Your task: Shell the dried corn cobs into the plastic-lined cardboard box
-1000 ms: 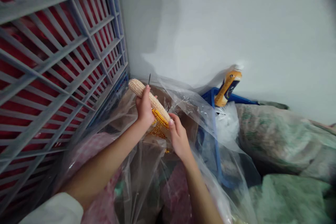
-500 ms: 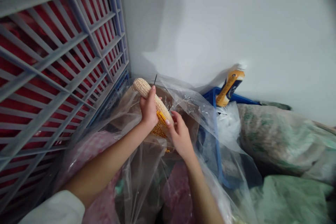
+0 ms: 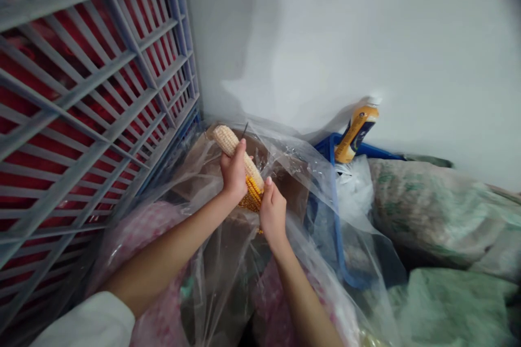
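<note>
A corn cob [image 3: 227, 139] slants between my two hands, its far end bare and pale, with rows of yellow kernels left on the near part. My left hand [image 3: 235, 172] is wrapped around its middle, and a thin dark pointed tool [image 3: 245, 129] sticks up past the thumb. Closed around the lower end of the cob is my right hand [image 3: 272, 209], thumb on top. Below them, loose corn kernels [image 3: 249, 203] lie in a cardboard box [image 3: 295, 184] lined with clear plastic [image 3: 220, 260].
Stacked plastic crates [image 3: 101, 92] with red contents rise on the left. On the right, a yellow bottle [image 3: 356, 130] leans against the wall in a blue basket [image 3: 337, 227]. Beyond it lie a woven sack [image 3: 431, 211] and a green sack [image 3: 456, 303].
My right hand has turned and its fingers have closed around the cob's lower end, where they were spread before. The cob and my left hand have shifted slightly right and down.
</note>
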Available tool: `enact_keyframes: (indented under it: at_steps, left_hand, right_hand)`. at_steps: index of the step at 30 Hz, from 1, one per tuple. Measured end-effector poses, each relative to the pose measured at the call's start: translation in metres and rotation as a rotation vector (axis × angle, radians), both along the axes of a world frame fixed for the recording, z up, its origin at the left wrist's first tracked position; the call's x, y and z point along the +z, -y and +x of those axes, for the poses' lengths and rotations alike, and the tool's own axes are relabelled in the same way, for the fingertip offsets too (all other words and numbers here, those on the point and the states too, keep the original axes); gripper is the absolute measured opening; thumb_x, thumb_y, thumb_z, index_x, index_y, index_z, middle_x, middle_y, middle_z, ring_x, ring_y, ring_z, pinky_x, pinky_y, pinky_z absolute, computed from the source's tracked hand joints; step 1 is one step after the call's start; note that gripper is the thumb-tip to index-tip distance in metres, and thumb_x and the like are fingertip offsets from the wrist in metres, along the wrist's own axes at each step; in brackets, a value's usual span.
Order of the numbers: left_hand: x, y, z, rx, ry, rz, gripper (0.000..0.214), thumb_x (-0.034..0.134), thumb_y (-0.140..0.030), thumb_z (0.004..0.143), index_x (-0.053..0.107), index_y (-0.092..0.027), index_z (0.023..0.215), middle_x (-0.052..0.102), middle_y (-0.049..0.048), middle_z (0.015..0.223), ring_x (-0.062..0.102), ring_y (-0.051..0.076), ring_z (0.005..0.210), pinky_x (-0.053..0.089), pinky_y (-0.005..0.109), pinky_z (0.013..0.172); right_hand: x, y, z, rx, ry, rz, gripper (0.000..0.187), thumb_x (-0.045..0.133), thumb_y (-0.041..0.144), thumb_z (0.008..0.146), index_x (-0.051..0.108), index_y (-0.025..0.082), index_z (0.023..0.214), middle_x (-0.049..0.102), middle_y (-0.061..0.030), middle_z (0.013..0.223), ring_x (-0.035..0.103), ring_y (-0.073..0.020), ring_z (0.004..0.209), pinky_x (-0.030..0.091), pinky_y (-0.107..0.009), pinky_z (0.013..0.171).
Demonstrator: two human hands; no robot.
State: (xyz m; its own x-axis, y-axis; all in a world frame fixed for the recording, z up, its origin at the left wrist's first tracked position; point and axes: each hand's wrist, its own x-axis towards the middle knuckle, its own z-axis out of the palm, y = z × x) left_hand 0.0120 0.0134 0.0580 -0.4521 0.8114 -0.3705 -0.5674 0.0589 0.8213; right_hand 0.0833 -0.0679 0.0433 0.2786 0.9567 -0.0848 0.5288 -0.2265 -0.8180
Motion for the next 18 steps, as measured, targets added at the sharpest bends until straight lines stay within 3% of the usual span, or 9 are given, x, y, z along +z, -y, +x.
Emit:
enact_keyframes:
  at_steps: [2,5,8,11,18]
  left_hand:
    - [0.002,0.002,0.002,-0.010,-0.004,0.020,0.031,0.066,-0.041,0.059,0.052,-0.016,0.071,0.052,-0.0032,0.065,0.052,0.007,0.051,0.045,0.022,0.054]
    - [0.003,0.001,0.002,-0.009,-0.018,0.036,0.032,0.066,-0.042,0.059,0.053,-0.016,0.072,0.052,-0.0026,0.065,0.053,0.008,0.053,0.046,0.023,0.055]
    - [0.001,0.000,0.001,-0.006,-0.032,0.032,0.031,0.066,-0.042,0.060,0.053,-0.015,0.071,0.052,-0.0024,0.065,0.052,0.008,0.053,0.046,0.022,0.055]
    - [-0.001,-0.001,0.001,-0.002,-0.047,0.029,0.030,0.066,-0.040,0.061,0.052,-0.015,0.070,0.051,-0.0028,0.065,0.050,0.007,0.052,0.046,0.022,0.054]
    - [0.000,0.002,0.003,-0.015,-0.045,0.019,0.030,0.066,-0.039,0.061,0.049,-0.016,0.070,0.049,-0.0046,0.060,0.048,0.006,0.048,0.045,0.021,0.052]
  right_hand:
    - [0.003,-0.003,0.005,0.009,-0.105,-0.038,0.051,0.017,0.050,0.087,0.053,0.017,0.071,0.054,-0.0013,0.063,0.047,-0.0133,0.058,0.033,-0.024,0.056]
    - [0.006,-0.005,0.012,0.174,-0.220,-0.021,0.051,0.018,0.049,0.088,0.057,0.016,0.092,0.061,-0.0056,0.085,0.054,-0.0157,0.078,0.038,-0.025,0.069]
    - [0.004,-0.005,0.010,0.281,-0.066,0.067,0.041,0.033,0.045,0.086,0.049,0.016,0.110,0.059,-0.0088,0.100,0.053,-0.0182,0.089,0.037,-0.027,0.076]
    - [0.000,-0.003,0.003,0.264,0.048,0.087,0.036,0.031,0.042,0.087,0.050,0.016,0.103,0.059,-0.0075,0.090,0.054,-0.0178,0.081,0.037,-0.027,0.071]
    - [-0.003,-0.001,-0.007,0.113,-0.049,0.078,0.037,0.026,0.043,0.088,0.054,0.018,0.087,0.058,-0.0017,0.077,0.051,-0.0134,0.067,0.035,-0.023,0.062]
